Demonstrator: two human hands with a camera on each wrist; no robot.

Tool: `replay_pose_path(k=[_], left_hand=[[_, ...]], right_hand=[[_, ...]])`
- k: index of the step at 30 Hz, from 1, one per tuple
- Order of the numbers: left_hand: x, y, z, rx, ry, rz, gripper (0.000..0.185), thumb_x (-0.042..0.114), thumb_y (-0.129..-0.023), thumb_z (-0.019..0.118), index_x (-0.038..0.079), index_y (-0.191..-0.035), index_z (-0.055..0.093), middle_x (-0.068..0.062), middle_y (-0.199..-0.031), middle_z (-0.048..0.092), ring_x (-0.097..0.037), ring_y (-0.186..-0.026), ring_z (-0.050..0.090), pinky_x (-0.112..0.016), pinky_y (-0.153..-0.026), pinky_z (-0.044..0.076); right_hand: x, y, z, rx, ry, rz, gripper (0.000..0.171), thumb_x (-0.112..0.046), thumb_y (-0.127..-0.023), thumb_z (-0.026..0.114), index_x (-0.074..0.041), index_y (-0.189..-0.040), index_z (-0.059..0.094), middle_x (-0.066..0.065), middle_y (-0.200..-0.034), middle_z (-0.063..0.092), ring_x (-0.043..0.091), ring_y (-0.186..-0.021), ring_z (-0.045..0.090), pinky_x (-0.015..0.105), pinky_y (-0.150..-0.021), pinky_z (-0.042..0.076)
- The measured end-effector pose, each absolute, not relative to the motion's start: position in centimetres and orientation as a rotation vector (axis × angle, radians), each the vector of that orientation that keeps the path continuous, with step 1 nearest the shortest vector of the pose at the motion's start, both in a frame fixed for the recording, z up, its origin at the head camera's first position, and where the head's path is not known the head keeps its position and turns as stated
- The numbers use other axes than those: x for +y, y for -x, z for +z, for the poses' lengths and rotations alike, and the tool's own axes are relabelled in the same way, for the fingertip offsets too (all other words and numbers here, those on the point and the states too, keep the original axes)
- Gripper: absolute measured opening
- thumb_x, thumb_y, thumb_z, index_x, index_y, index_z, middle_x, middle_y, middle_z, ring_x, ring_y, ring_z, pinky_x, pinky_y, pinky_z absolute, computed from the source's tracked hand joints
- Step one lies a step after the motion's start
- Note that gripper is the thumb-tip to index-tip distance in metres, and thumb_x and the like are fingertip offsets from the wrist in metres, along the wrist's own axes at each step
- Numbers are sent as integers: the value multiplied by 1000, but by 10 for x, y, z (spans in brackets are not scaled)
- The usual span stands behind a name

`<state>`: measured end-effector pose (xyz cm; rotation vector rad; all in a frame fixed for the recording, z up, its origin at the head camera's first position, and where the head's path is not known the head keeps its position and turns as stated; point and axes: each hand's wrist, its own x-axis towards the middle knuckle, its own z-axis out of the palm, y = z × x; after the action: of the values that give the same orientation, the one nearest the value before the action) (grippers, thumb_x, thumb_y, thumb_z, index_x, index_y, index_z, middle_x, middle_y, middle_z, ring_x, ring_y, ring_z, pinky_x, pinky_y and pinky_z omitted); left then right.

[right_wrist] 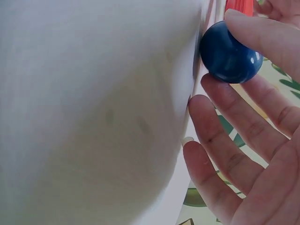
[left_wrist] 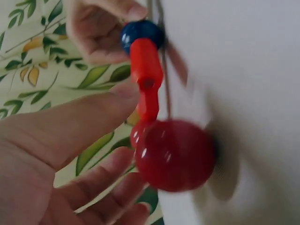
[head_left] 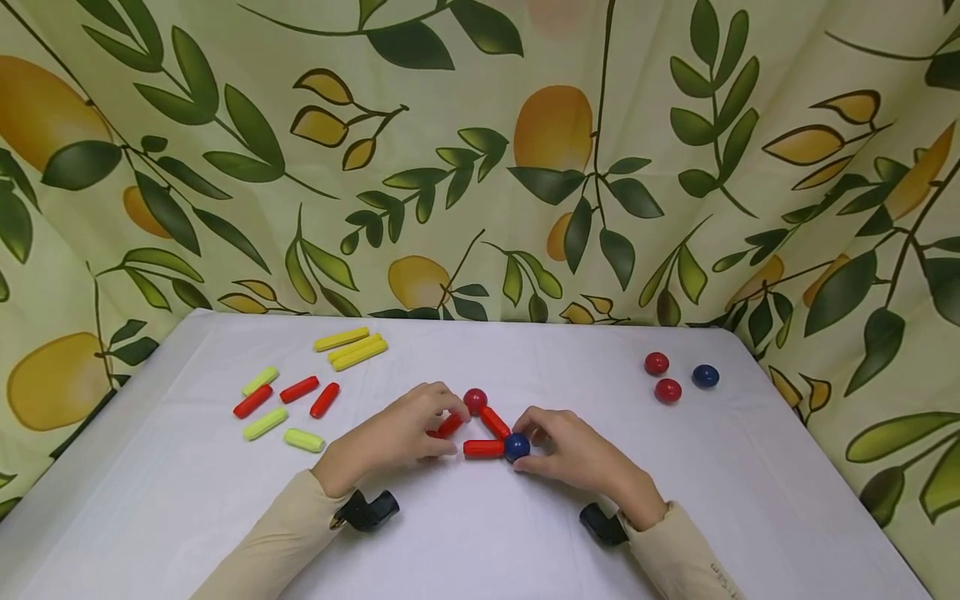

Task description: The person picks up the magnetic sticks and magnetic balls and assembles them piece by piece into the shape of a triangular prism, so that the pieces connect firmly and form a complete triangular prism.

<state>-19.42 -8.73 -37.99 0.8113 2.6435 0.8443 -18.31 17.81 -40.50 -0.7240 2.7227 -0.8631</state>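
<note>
Red rods and balls form a small, roughly triangular shape mid-table. A red ball (head_left: 475,401) tops it, with a slanting red rod (head_left: 495,423) running down to a blue ball (head_left: 517,447). From the blue ball another red rod (head_left: 483,449) points left, its holed end free. My right hand (head_left: 566,448) pinches the blue ball between thumb and fingers. My left hand (head_left: 408,425) curves loosely around the left corner, partly covering a third red rod (head_left: 449,427). In the left wrist view a large red ball (left_wrist: 176,155) sits beside the left fingers, which look slack.
On the left lie loose red rods (head_left: 299,388), pale green rods (head_left: 266,423) and longer yellow rods (head_left: 360,354). Two red balls (head_left: 667,390) and a blue ball (head_left: 706,376) sit at the right. A patterned curtain (head_left: 450,167) hangs behind the white-covered table (head_left: 480,542).
</note>
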Motion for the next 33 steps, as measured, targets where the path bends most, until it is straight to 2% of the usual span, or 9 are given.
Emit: replay_pose_path(k=[5,10,19,33], left_hand=[[-99,198,-374,2556,-733,776,35,12,-79,82,16,-110,66,0,-99,60,-17,-90,55,-29,-75,51],[-102,200,-376,2512,-780,786,31,9,-79,82,16,-104,64,1,-92,61,-16,-79,54,-24,-66,47],[-96,198,-381,2529,-818,803,26,15,-79,83,19,-98,66,3,-93,62,-11,-73,54,-21,-65,47],[-95,198,-382,2534,-823,776,25,19,-80,82,21,-97,64,5,-93,61,-12,-72,54,-23,-63,46]], right_hand=[[179,183,-404,2733,708,-851,34,-25,-81,82,-17,-109,65,-7,-101,70,11,-94,62,35,-86,54],[178,183,-404,2711,722,-863,34,-24,-82,82,-16,-110,65,-5,-104,70,12,-95,63,36,-88,55],[173,180,-403,2686,708,-892,36,-22,-81,83,-16,-113,66,-4,-107,70,13,-96,63,35,-87,57],[171,178,-403,2730,673,-871,37,-25,-79,84,-17,-111,67,-8,-97,69,10,-90,59,29,-82,55]])
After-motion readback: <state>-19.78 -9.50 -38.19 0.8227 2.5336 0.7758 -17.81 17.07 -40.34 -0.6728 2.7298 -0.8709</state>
